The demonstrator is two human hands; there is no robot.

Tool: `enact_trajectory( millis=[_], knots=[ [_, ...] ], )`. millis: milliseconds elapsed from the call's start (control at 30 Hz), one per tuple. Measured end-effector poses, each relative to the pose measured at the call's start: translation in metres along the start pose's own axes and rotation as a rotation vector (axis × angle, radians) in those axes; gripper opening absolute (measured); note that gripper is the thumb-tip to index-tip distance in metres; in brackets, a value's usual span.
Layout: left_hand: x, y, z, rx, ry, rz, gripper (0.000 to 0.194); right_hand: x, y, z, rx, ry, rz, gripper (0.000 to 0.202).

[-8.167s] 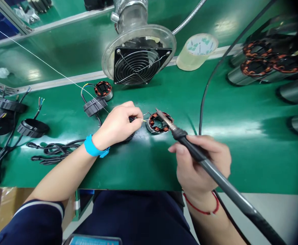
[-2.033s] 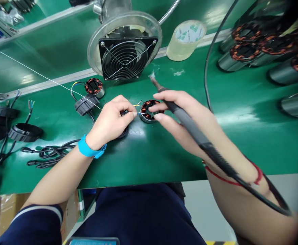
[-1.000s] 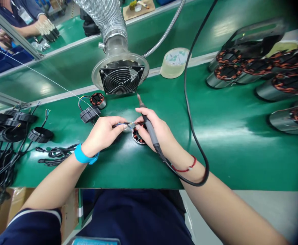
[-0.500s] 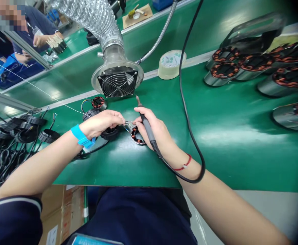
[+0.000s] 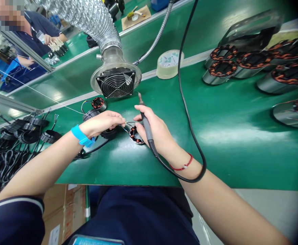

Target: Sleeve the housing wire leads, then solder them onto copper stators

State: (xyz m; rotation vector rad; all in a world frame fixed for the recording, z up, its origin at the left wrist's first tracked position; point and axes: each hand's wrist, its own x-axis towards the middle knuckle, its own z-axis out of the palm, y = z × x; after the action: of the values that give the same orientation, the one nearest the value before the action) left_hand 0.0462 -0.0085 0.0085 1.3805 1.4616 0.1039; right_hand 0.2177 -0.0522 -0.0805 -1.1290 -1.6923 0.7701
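My left hand [image 5: 110, 120], with a blue strap at its wrist, pinches thin wires [image 5: 130, 123] at its fingertips. A soldering iron [image 5: 146, 126] lies in my right hand [image 5: 157, 131], tip pointing away from me and its black cable looping over my forearm. My right thumb and index finger are apart, close to the wire ends. Under the hands sits a stator ring [image 5: 136, 135] with copper windings, partly hidden by my right fingers. A black round housing [image 5: 109, 132] stands just left of it, partly covered by my left hand.
A fume extractor fan [image 5: 117, 85] on a foil duct stands behind my hands. A tape roll [image 5: 169, 64] is right of it. Several wound stators [image 5: 220, 72] stand at the right. Black cabled housings [image 5: 50, 136] crowd the left. Behind the partition, a person [image 5: 43, 30] handles parts.
My right fingers have drawn slightly back from the wires and spread apart; the iron has turned a little more upright. My left hand keeps its pinch on the wires.
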Motion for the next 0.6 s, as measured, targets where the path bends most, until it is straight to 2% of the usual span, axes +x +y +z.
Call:
enact_trajectory(
  millis=[133,233,433,600],
  knots=[
    [-0.005,0.001,-0.008,0.044,-0.052,-0.003,0.014,-0.001,-0.005,-0.002,-0.040,-0.023,-0.051,0.050],
    [-0.007,-0.001,-0.009,0.066,-0.078,-0.021,0.018,-0.002,-0.007,-0.002,-0.048,-0.021,-0.068,0.049],
    [-0.003,-0.007,0.004,-0.009,-0.016,0.007,0.022,-0.002,-0.009,-0.005,-0.028,-0.026,-0.069,0.049],
    [-0.003,-0.009,0.008,0.004,-0.015,0.021,0.026,-0.005,-0.014,-0.003,-0.120,-0.133,-0.135,0.056]
  ],
)
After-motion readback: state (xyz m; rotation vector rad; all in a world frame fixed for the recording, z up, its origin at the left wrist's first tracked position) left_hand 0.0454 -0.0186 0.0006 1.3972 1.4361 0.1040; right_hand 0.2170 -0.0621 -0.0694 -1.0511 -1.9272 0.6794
